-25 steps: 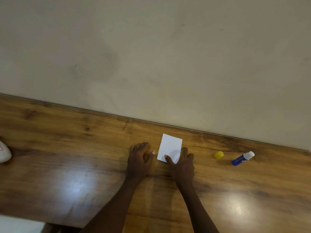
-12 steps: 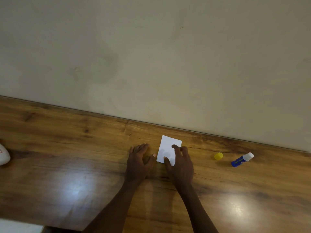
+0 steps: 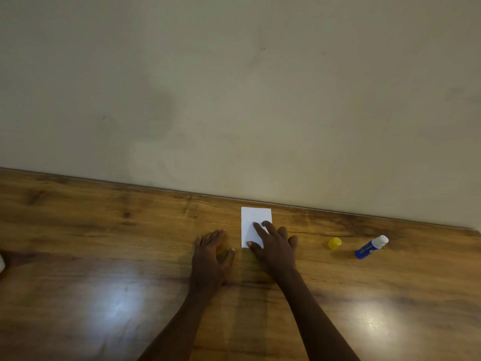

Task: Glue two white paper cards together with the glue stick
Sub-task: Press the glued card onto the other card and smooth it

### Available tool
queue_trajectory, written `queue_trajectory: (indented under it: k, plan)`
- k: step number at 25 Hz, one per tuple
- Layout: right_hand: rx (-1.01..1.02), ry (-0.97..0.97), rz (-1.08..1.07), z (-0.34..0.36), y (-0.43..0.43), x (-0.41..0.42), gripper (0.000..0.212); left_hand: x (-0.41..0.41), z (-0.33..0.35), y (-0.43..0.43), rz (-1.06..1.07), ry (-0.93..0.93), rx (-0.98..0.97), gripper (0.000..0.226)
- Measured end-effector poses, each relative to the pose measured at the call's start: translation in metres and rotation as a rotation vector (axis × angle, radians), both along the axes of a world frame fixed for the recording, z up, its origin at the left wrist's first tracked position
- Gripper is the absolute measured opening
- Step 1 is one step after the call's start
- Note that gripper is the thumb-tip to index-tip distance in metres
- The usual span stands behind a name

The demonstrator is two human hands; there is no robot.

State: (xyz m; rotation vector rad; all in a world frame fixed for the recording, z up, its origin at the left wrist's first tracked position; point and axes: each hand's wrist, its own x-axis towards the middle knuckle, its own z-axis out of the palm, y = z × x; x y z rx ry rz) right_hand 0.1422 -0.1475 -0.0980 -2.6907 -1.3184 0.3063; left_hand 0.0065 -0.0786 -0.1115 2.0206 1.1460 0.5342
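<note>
A white paper card (image 3: 253, 217) lies flat on the wooden table (image 3: 104, 256) near the wall; only one card outline shows. My right hand (image 3: 274, 246) lies flat on its lower right part, fingers spread and pressing down. My left hand (image 3: 212, 252) rests flat on the table just left of the card, not touching it, fingers apart. The blue glue stick (image 3: 371, 247) lies on its side at the right, uncapped, its white tip pointing up right. Its yellow cap (image 3: 334, 243) sits between the stick and my right hand.
A plain beige wall (image 3: 234, 100) rises right behind the table's far edge. A white object (image 3: 1, 264) is cut off at the left frame edge. Bright light reflections shine on the tabletop near me.
My right hand has slid further up onto the card, fingers now spread over its lower half. The card now sits straight instead of tilted. The left hand has stayed in place.
</note>
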Motion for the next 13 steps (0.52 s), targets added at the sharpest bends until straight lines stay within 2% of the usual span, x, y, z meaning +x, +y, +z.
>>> queue_trajectory:
  k: [2, 4, 8, 10, 13]
  plan:
    - [-0.015, 0.007, 0.008, 0.002, 0.001, 0.001, 0.056, -0.001, 0.000, 0.000, -0.002, -0.006, 0.012, 0.051]
    - [0.068, 0.056, -0.030, 0.002, -0.003, 0.000, 0.050, -0.001, 0.000, 0.001, -0.008, -0.019, 0.032, 0.049]
    - [0.424, 0.138, -0.209, 0.007, -0.029, 0.001, 0.034, 0.000, 0.002, -0.001, -0.001, -0.048, 0.018, 0.047]
    - [0.616, 0.079, -0.272, 0.014, -0.048, 0.008, 0.030, -0.001, 0.003, -0.001, 0.003, -0.076, 0.016, 0.049]
    - [0.850, -0.038, -0.410, 0.031, -0.083, 0.032, 0.036, 0.011, 0.009, -0.006, -0.023, -0.038, 0.061, 0.057]
